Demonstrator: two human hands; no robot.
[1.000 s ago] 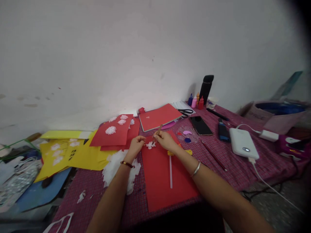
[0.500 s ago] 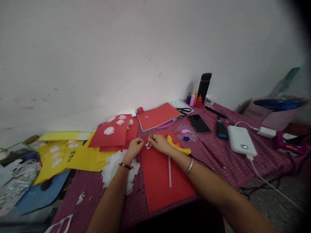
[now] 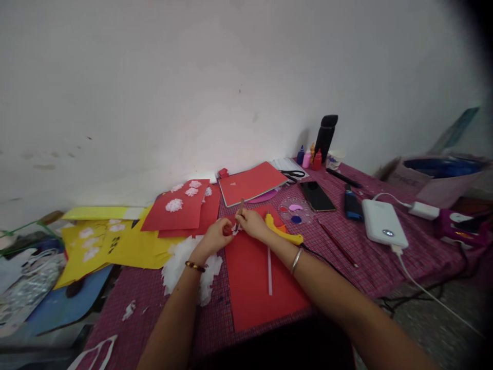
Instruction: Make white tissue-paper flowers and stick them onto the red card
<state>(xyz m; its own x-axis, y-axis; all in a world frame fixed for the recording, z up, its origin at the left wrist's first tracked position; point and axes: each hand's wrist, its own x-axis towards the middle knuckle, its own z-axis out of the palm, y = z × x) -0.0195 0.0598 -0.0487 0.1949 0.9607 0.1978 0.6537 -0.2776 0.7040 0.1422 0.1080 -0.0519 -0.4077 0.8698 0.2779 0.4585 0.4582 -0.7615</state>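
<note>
My right hand (image 3: 252, 224) is closed on a thin brown stick (image 3: 241, 205), which it holds nearly upright over the top left of a red sheet (image 3: 258, 293). Small white paper petals (image 3: 235, 229) lie at the stick's lower end, partly covered by my fingers. Beside them my left hand (image 3: 216, 236) is curled with thumb and fingertips close together; what it pinches, if anything, is too small to make out. A yellow hot glue gun (image 3: 285, 235) rests on the red sheet by my right wrist, with a long pale stick (image 3: 270, 272) below it.
White paper pieces (image 3: 210, 282) lie under my left forearm. Red cards (image 3: 165, 213) with white paper flowers and yellow painted sheets (image 3: 142, 252) are on the left. Scissors (image 3: 291, 176), a paint palette (image 3: 296, 210), a phone (image 3: 317, 196), a paintbrush (image 3: 339, 244) and a power bank (image 3: 384, 223) lie right.
My left hand has moved slightly right and up, closer to the petals and my right hand. The brown stick stands a little higher and more upright. The view has shifted slightly.
</note>
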